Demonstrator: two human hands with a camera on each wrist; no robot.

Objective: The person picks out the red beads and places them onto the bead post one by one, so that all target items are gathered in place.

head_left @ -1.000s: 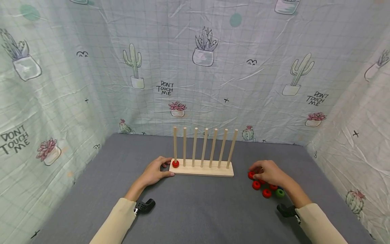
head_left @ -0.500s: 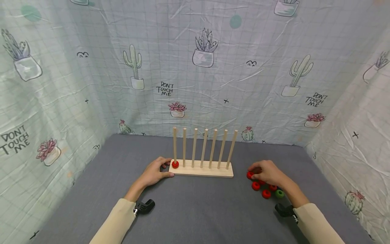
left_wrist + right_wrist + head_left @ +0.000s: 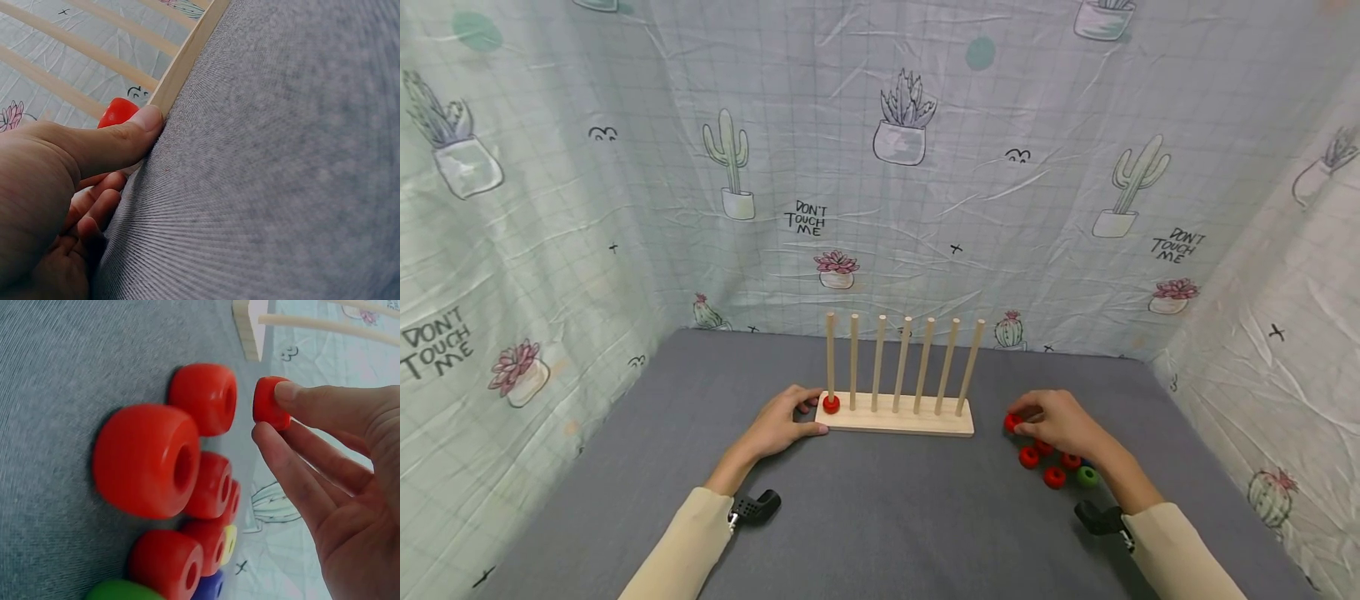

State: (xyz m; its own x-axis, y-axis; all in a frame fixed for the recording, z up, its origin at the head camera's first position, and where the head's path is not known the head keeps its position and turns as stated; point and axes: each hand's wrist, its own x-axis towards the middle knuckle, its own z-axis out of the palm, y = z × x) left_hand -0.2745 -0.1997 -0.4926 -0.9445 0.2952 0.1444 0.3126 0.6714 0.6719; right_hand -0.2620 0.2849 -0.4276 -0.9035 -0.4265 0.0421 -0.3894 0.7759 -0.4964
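A wooden peg stand (image 3: 917,424) with a row of several upright pegs sits mid-table. At its left end, my left hand (image 3: 782,423) grips the base, thumb on the front edge and fingers at the back. One red bead (image 3: 831,405) is threaded on the leftmost peg, at the bottom; part of it shows behind the thumb (image 3: 128,134) in the left wrist view. To the right of the stand, my right hand (image 3: 1060,421) pinches another red bead (image 3: 265,403) between thumb and fingertips. In the right wrist view this bead appears raised off the cloth.
Below the right hand lie several loose red beads (image 3: 144,462), a green bead (image 3: 1087,477), a blue bead (image 3: 210,586) and a yellow bead (image 3: 229,542). Grey cloth (image 3: 887,517) covers the table. A patterned curtain (image 3: 955,200) stands behind and at both sides.
The right hand has lifted slightly and shifted a little left with the pinched red bead. The left hand and the peg stand have stayed in place.
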